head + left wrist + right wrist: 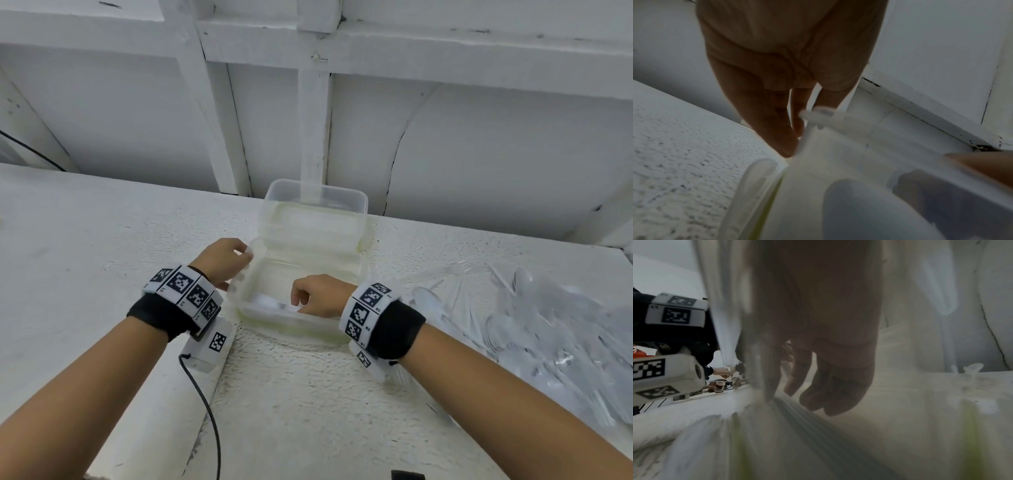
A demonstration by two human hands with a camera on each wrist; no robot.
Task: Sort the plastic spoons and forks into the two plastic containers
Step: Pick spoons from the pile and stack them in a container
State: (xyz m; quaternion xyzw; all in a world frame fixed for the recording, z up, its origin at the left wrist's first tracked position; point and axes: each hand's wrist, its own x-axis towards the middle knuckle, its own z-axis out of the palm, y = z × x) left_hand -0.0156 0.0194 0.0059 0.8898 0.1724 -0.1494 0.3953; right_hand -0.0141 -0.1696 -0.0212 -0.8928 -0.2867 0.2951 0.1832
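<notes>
Item: near plastic container (294, 329), on white table (85, 240), far container (315, 205) behind. Left hand (222, 262) pinches its left rim; right hand (322, 296), fingers curled inside, grasp indeterminate. Clear cutlery pile (548, 325) well right of both hands. Advice: steady rim, lay pieces lengthwise.

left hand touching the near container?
Touching. In the left wrist view the left hand's fingers pinch the near container's rim at its corner; the head view agrees, hand on that container's left edge.
</notes>
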